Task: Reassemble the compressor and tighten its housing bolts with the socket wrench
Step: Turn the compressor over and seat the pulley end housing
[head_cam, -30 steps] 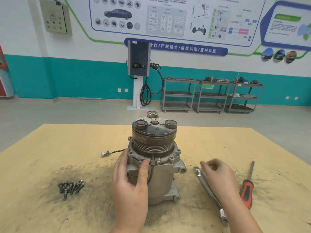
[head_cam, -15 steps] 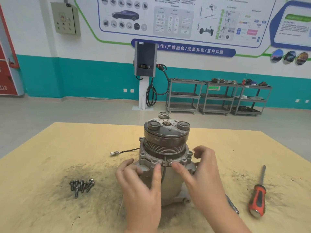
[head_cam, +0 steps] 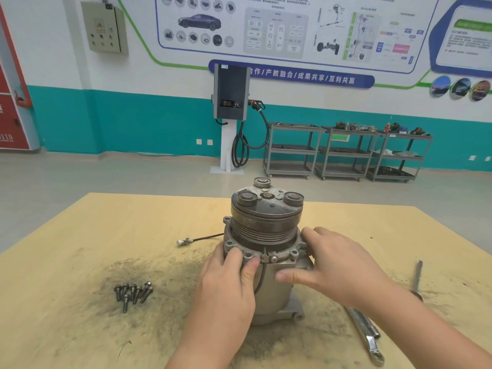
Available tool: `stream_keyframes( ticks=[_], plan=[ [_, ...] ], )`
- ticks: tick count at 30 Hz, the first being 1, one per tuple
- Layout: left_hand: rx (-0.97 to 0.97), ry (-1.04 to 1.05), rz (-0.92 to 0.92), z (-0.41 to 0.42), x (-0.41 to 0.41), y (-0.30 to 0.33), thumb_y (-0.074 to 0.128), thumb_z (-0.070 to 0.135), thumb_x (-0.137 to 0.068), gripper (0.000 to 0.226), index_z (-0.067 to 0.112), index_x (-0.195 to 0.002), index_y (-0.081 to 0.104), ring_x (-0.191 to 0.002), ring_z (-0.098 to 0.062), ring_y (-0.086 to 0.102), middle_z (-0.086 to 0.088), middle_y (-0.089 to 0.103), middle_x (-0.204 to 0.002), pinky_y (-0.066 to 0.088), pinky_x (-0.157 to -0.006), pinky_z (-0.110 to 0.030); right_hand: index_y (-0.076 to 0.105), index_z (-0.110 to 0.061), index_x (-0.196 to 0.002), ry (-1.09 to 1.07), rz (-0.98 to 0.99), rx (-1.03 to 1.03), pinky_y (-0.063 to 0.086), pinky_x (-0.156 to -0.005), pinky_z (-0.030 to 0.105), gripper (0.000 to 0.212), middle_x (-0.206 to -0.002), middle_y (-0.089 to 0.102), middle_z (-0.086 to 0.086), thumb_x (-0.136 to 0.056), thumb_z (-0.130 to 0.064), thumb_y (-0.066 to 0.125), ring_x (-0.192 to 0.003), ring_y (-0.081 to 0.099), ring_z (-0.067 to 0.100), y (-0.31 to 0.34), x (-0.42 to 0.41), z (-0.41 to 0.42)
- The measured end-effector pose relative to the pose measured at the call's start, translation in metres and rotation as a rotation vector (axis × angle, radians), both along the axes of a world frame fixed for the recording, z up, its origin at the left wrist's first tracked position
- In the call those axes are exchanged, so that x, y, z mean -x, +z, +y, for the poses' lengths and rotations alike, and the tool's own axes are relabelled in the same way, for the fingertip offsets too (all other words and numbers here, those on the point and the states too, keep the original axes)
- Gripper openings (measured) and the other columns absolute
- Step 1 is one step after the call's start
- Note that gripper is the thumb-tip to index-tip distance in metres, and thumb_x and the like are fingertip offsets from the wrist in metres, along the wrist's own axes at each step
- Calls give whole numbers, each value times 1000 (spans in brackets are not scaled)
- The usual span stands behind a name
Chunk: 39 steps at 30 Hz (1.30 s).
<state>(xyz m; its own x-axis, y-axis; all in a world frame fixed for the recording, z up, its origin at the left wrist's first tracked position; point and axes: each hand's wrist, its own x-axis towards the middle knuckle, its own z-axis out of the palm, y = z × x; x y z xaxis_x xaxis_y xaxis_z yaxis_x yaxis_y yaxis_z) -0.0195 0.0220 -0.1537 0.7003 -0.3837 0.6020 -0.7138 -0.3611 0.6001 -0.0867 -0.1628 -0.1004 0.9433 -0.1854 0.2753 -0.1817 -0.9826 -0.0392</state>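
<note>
Grey cast metal, the compressor point(head_cam: 266, 251) stands upright on its rear end at the middle of the yellow wooden bench point(head_cam: 80, 235), pulley end up. Both hands clasp it at the bolt flange below the grooved pulley. The left hand point(head_cam: 226, 286) wraps the near-left side of the housing, its thumb lying along the flange rim just left of the small wire clamp, its other fingers point(head_cam: 217, 258) curled round the left of the body. The right hand point(head_cam: 335, 265) grips the near-right side: the thumb points left across the housing under the flange, and the remaining fingers curl over the flange's right edge beside the pulley.

Half a second ago the right hand's fingertips were pinching at the clamp on the near flange; now that hand has slid round to the right side and taken hold of the housing, while the left thumb has moved up onto the rim.

Left of the compressor, well apart from it, a cluster of loose bolts point(head_cam: 133, 291) lies on a dark sooty patch. A black wire with a small connector point(head_cam: 183, 242) trails from the compressor's left side. Right of the compressor and partly under the right forearm lies the socket wrench point(head_cam: 367, 334), and farther right a screwdriver shaft point(head_cam: 418, 275).
</note>
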Motion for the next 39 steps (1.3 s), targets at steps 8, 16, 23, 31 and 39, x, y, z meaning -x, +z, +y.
stream_keyframes(
  ticks=[8, 16, 23, 31, 39],
  plan=[
    [67, -17, 78, -2, 1, 2, 34, 47, -91, 25, 34, -70, 36, -90, -20, 47, 7, 51, -91, 27, -71, -27, 35, -33, -77, -39, -54, -292, 34, -49, 23, 79, -75, 52, -14, -38, -103, 36, -67, 48, 1, 6, -1, 10],
    [67, -9, 108, -3, 1, -1, 25, 60, -87, 30, 38, -69, 34, -94, -19, 44, 3, 51, -93, 26, -72, -26, 44, -32, -66, -26, 4, -157, 29, -41, 21, 75, -57, 52, -11, -42, -102, 36, -54, 48, 1, 16, -3, 10],
    [108, 42, 130, -10, 1, -7, 19, 64, -81, 35, 35, -71, 35, -101, -18, 42, 0, 53, -103, 29, -78, -28, 42, -35, -67, 14, -41, -232, 29, -39, 14, 75, -61, 53, -15, -35, -103, 38, -56, 48, -3, 11, -4, 7],
    [245, 111, 128, -20, 10, -9, 25, 58, -84, 29, 34, -73, 37, -97, -22, 41, -7, 51, -98, 23, -71, -24, 53, -26, -59, 94, -60, -436, 34, -39, 10, 67, -45, 55, -17, -40, -90, 60, -47, 49, -9, 15, -9, 5],
    [255, 157, 143, -26, 11, -12, 39, 38, -93, 25, 23, -75, 45, -106, -33, 45, -17, 58, -109, 32, -82, -34, 49, -30, -50, 99, -154, -556, 31, -37, 6, 47, -39, 47, -33, -52, -60, 86, -45, 48, -15, 6, -8, 9]
  ],
)
